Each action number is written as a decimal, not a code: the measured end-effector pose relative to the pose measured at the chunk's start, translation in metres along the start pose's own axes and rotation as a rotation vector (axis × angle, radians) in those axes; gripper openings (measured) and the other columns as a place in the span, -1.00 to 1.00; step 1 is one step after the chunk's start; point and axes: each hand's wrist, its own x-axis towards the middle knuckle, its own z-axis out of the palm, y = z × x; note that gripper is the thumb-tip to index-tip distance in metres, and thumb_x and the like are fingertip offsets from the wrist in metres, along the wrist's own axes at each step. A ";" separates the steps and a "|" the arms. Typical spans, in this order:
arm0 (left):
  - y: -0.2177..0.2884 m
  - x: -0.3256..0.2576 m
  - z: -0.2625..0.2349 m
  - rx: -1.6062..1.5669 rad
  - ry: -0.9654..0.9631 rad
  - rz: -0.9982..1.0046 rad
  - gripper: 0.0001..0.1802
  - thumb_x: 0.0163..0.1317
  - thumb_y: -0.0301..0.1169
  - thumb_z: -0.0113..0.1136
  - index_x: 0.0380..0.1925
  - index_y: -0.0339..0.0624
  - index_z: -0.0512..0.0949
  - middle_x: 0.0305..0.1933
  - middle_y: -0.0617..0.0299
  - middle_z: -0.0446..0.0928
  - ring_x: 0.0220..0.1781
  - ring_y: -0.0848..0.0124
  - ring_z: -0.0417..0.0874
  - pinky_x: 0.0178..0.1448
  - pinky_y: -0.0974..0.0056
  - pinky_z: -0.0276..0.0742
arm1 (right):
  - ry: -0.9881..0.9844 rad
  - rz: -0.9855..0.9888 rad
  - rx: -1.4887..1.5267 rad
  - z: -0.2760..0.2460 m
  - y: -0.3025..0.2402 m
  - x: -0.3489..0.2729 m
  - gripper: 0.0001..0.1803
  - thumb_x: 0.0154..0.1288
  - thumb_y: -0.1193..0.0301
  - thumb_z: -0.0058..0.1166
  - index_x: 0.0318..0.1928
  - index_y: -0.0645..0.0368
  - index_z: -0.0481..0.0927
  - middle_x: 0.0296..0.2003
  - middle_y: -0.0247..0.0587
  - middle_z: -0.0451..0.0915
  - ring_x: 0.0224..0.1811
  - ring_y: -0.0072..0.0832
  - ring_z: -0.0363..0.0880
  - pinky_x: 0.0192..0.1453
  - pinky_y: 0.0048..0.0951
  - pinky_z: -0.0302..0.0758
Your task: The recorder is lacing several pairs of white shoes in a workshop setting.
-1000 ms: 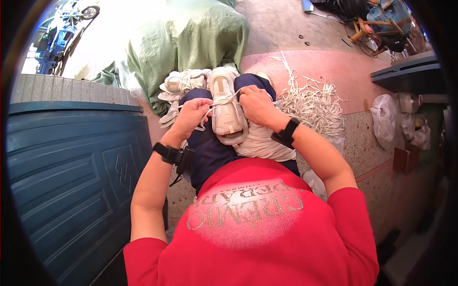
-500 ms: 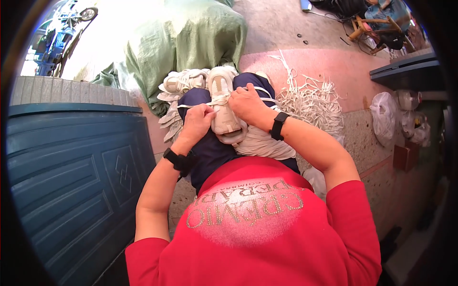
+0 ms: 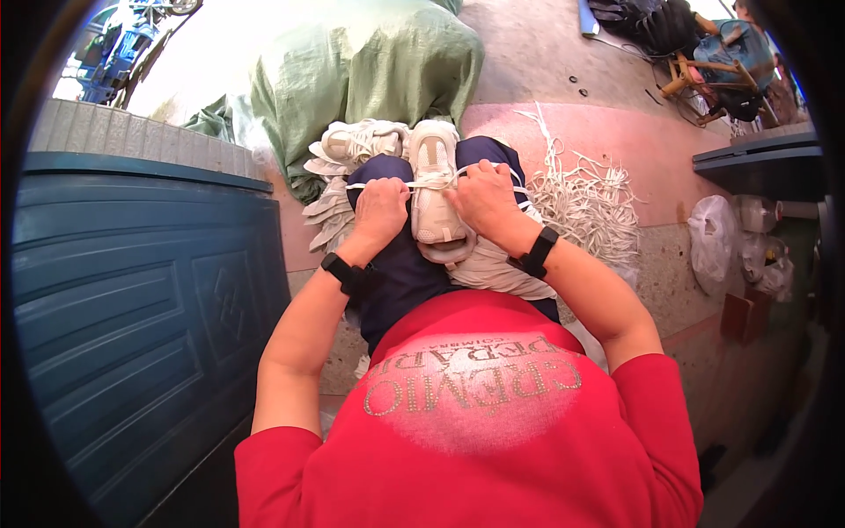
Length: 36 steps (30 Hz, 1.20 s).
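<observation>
A light beige shoe [image 3: 437, 220] rests between my knees, its toe pointing away from me and its heel opening toward me. White shoelaces [image 3: 430, 182] cross its upper and run out to both sides. My left hand [image 3: 382, 211], closed, grips the lace end on the left of the shoe. On the other side my right hand [image 3: 489, 204] is closed round the right lace, close against the shoe. Some of the lace inside the fingers is hidden. More beige shoes [image 3: 361, 143] are piled just beyond my left knee.
A heap of loose white laces [image 3: 590, 207] lies on the floor at the right. Ahead stands a big bundle under a green sheet [image 3: 370, 62]. A blue panelled door [image 3: 132, 290] is on the left. Plastic bags [image 3: 711, 238] and a wooden chair [image 3: 717, 75] are at the right.
My hands have drawn apart and the laces now stretch tight to each side of the shoe. The whole view has shifted slightly.
</observation>
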 end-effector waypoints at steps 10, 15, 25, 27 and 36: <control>0.003 0.014 -0.003 0.185 -0.056 0.230 -0.89 -0.01 -0.44 0.08 -0.61 -0.22 0.49 -0.51 0.08 0.48 -0.35 0.12 0.48 -0.24 0.13 0.42 | -0.177 0.095 0.170 0.011 0.009 0.000 -0.66 0.18 0.17 -0.07 -0.37 0.22 0.55 -0.29 -0.05 0.50 -0.09 -0.18 0.39 -0.08 -0.09 0.28; 0.015 0.008 -0.006 0.156 0.021 0.024 -0.82 0.00 -0.31 0.16 -0.61 -0.18 0.56 -0.54 0.14 0.52 -0.31 0.14 0.48 -0.25 0.08 0.40 | -0.077 0.086 0.281 0.017 0.013 -0.001 -0.76 0.14 0.32 -0.08 -0.37 0.21 0.58 -0.29 -0.07 0.51 -0.09 -0.18 0.41 -0.09 -0.06 0.32; 0.007 0.006 -0.001 -0.139 -0.225 -0.243 -0.78 -0.03 -0.26 0.17 -0.46 -0.16 0.61 -0.37 0.09 0.55 -0.20 0.11 0.46 -0.17 0.09 0.42 | 0.181 0.097 0.492 0.037 0.018 -0.005 -0.80 0.09 0.34 -0.02 -0.37 0.19 0.58 -0.44 -0.07 0.53 -0.28 -0.15 0.49 -0.19 -0.14 0.40; 0.010 0.005 -0.005 -0.401 -0.203 -0.307 -0.81 -0.05 -0.35 0.17 -0.49 -0.25 0.60 -0.45 0.03 0.55 -0.30 0.09 0.47 -0.19 0.15 0.41 | 0.182 0.184 0.755 0.033 0.019 -0.007 -0.85 0.04 0.40 0.01 -0.39 0.20 0.54 -0.52 -0.07 0.53 -0.40 -0.14 0.51 -0.28 -0.18 0.42; 0.048 0.029 -0.006 0.166 -0.121 0.197 -0.84 -0.05 -0.34 0.20 -0.49 -0.18 0.55 -0.44 0.12 0.52 -0.24 0.17 0.46 -0.17 0.12 0.38 | 0.170 0.102 0.720 0.025 0.019 -0.003 -0.95 0.00 0.49 -0.02 -0.47 0.18 0.43 -0.56 -0.05 0.50 -0.43 -0.11 0.49 -0.34 -0.17 0.40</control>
